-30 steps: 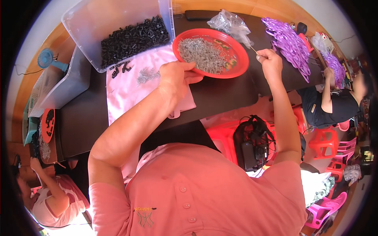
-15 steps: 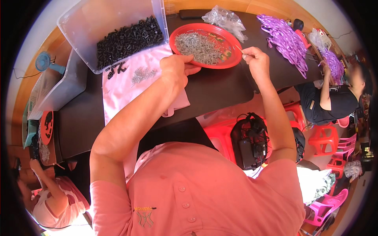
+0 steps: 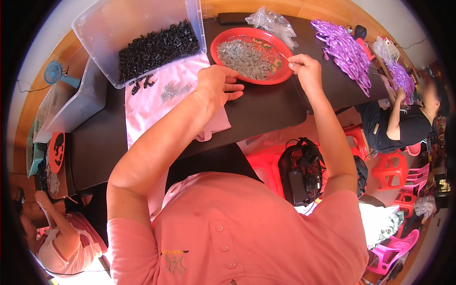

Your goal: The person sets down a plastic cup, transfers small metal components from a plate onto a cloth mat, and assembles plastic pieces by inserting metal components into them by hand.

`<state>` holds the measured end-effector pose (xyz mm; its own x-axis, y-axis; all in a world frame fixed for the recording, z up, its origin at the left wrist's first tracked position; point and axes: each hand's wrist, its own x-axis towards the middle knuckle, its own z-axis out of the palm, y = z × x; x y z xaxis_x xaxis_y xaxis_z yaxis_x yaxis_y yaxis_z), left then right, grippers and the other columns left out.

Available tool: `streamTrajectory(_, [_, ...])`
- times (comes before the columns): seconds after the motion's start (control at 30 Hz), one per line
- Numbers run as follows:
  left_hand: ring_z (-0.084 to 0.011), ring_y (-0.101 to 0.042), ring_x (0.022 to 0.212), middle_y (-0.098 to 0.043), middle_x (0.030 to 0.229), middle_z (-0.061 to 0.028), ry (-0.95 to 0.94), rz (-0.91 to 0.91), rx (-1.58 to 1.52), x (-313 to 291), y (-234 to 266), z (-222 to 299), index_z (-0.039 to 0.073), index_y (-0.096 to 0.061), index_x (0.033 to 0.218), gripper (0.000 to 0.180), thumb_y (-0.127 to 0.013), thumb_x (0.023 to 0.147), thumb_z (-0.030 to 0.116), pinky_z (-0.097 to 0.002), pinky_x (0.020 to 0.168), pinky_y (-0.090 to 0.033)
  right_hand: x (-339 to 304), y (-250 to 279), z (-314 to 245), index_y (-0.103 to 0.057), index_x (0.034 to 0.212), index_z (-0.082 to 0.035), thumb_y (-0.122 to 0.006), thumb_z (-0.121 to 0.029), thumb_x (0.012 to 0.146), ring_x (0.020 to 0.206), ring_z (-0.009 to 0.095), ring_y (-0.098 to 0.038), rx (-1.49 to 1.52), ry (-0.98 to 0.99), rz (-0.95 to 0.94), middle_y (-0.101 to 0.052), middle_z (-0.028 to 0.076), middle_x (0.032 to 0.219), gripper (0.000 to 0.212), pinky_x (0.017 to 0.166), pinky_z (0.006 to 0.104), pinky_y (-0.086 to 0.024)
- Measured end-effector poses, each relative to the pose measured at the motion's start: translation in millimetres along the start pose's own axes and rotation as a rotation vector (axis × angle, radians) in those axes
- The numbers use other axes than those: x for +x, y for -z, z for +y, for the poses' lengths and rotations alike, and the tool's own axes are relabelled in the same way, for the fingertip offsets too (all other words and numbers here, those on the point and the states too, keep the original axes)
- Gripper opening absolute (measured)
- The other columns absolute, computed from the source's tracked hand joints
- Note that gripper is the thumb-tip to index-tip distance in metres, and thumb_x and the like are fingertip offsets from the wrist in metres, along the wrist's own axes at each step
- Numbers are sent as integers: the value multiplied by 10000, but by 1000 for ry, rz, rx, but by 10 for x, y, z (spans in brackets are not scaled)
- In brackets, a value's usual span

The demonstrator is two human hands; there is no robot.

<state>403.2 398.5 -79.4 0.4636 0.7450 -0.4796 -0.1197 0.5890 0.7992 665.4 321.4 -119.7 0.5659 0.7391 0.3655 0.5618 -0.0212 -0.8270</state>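
My left hand (image 3: 219, 84) is at the near left rim of a red round tray (image 3: 283, 75), fingers stretched and apart; whether a fingertip touches the rim, I cannot tell. A heap of small shiny metal-looking pieces (image 3: 244, 59) covers much of the tray. Over its right rim, my right hand (image 3: 306, 71) is closed in a pinch on a thin pale stick (image 3: 284, 57), which points toward the heap. Left of my left hand lies a pink cloth (image 3: 147, 107), bearing a small pile of clear or silvery pieces (image 3: 173, 90) and several black pieces (image 3: 142, 83).
A clear plastic bin (image 3: 97, 42) full of small black parts (image 3: 159, 50) tilts toward the cloth. Crumpled clear plastic (image 3: 270, 24) and purple ribbons (image 3: 343, 50) lie beyond the tray. One person (image 3: 403, 118) sits at right, another (image 3: 71, 237) at lower left. Red stools (image 3: 389, 170) stand at right.
The fingers of my left hand have spread apart at the tray's rim. My right hand has shifted slightly left with the stick, and the tray sits a little farther right.
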Motion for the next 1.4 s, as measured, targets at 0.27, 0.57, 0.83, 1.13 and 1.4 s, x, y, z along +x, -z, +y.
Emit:
streamTrajectory(0.27, [-375, -629, 847, -535, 1049, -268, -11, -60, -130, 168, 35, 46, -141, -496, 1073, 258, -544, 870, 10, -414, 700, -567, 78, -70, -231, -703, 845, -98, -687, -162, 780, 882, 293, -655, -649, 115, -9, -684, 85, 925, 93, 779, 417, -503])
streamTrajectory(0.57, [-222, -654, 657, -655, 941, -175, -127, -422, 223, -725, 544, 81, -111, -486, 1222, 409, -592, 862, 51, -294, 550, -485, 265, -245, -300, -684, 859, -108, -594, -247, 829, 897, 369, -659, -1010, 209, -34, -671, 154, 971, 168, 743, 507, -514])
streamTrajectory(0.83, [-127, -569, 684, -609, 831, -63, -994, 138, 958, -1282, 1584, -85, 35, -637, 1069, 264, -586, 826, -55, -250, 630, -469, -223, -330, -874, -677, 904, -89, -679, -138, 812, 754, 269, -654, -466, 543, -49, -656, 73, 881, 105, 649, 395, -512])
streamTrajectory(1.13, [-296, -555, 835, -608, 913, -89, -1045, 83, 1157, -1243, 1812, -282, 34, -651, 933, 230, -671, 706, 2, -384, 709, -483, -801, -1292, -1345, -684, 841, -110, -677, -127, 760, 769, 285, -637, -435, 840, -553, -637, 58, 849, 84, 695, 428, -497])
streamTrajectory(1.4, [-280, -559, 861, -614, 956, -102, -1039, 19, 938, -1277, 1937, -336, 14, -644, 939, 245, -674, 702, -44, -352, 657, -492, -314, -1981, -1463, -715, 944, -129, -582, -122, 805, 880, 317, -651, -570, 578, -417, -648, 95, 940, 193, 743, 447, -508])
